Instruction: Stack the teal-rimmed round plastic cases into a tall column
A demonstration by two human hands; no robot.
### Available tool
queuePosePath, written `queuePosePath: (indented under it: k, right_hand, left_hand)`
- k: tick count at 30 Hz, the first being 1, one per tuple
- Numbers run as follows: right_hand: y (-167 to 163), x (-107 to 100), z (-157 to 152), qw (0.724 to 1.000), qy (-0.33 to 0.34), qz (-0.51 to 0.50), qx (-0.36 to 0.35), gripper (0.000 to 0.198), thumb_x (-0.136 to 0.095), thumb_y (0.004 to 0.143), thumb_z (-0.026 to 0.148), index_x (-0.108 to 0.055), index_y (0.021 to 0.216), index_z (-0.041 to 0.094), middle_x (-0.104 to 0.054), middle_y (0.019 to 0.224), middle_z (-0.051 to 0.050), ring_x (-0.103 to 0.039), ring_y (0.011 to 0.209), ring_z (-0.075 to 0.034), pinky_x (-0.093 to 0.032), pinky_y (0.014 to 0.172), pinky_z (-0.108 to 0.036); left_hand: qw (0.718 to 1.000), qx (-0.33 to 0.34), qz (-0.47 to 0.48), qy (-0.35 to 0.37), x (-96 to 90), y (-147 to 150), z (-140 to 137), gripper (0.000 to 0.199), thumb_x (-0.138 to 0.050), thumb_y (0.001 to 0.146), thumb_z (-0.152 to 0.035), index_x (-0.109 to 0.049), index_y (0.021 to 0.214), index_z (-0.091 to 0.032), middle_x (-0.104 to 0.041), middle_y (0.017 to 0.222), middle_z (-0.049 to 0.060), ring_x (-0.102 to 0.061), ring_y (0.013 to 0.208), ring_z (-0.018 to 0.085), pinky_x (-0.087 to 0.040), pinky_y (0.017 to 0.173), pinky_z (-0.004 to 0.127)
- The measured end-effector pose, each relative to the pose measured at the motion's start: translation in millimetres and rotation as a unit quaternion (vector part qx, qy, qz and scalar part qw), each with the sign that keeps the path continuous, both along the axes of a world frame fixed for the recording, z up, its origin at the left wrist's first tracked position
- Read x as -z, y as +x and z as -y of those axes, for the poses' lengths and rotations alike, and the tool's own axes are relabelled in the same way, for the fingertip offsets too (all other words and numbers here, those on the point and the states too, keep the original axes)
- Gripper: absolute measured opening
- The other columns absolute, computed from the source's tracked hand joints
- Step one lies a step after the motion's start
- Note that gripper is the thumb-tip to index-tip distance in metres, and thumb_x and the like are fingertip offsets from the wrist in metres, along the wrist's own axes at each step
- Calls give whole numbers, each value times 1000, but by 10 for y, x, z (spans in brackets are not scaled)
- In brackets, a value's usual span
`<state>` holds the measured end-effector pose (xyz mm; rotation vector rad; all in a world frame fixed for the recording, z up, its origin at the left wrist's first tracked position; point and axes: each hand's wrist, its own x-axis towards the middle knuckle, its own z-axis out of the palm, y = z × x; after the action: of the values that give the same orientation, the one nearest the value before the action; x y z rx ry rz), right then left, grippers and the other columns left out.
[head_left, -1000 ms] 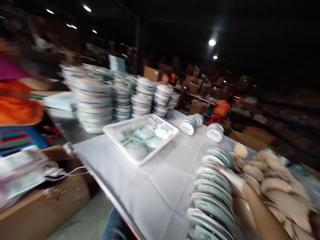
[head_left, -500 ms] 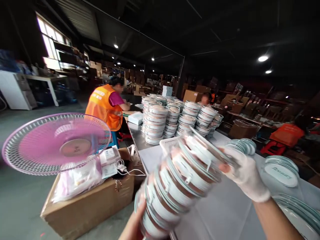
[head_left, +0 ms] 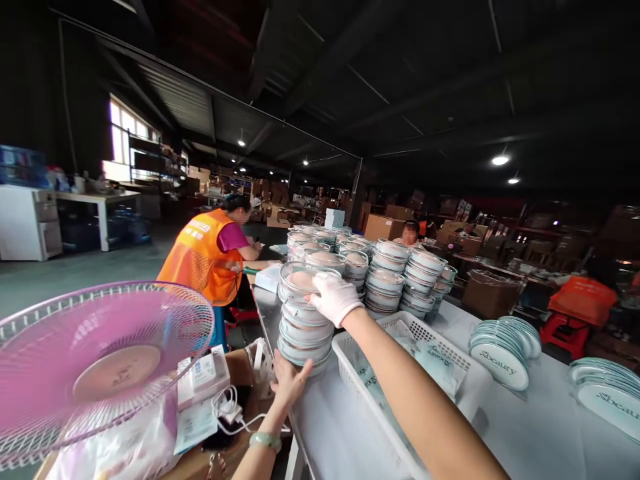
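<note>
A stack of round clear-lidded containers [head_left: 306,327] with pale bodies and beige contents stands upright near the table's left edge. My bare left hand [head_left: 290,381], a green bangle on its wrist, is wrapped against the near side of the stack's base, thumb and fingers spread around the curve. My right hand [head_left: 334,298], in a white glove, grips the rim of the top container. More container stacks [head_left: 385,280] stand close behind and to the right. Under my right forearm is a white perforated basket [head_left: 350,373] holding printed pale-green packets [head_left: 435,360].
Leaning rows of oval printed plates [head_left: 500,360] lie on the table's right side. A pink fan [head_left: 115,360] and a carton with a white box [head_left: 203,377] and cables are at the left. A person in an orange vest [head_left: 200,257] sits beyond; others are farther back.
The container stack, tilted between my hands before, now stands upright farther forward on the table. My right hand has moved left onto its top. The basket is now in fuller view.
</note>
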<state>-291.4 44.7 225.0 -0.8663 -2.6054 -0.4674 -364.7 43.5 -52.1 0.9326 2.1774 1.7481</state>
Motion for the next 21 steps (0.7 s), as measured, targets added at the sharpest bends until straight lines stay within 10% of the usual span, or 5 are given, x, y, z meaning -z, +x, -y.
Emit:
queuePosePath:
  k: [5, 21]
  right_hand:
    - [-127, -26, -150, 997, -7, 8, 83, 35, -60, 99, 39, -67, 119, 12, -65, 126, -12, -61, 118, -31, -56, 86, -42]
    - [-23, 201, -999, 986, 44, -43, 155, 47, -60, 99, 33, -49, 142, 17, -57, 136, -13, -51, 130, -33, -58, 89, -54]
  left_hand:
    - [999, -5, -23, -30, 109, 53, -242, 116, -68, 88, -56, 1, 162, 2, -25, 165, 35, -24, 157, 44, -14, 123, 73]
    - [992, -91, -84, -25, 159, 446, -1115, 102, -58, 85, -45, -16, 156, 16, -27, 161, 42, -28, 153, 51, -24, 123, 67]
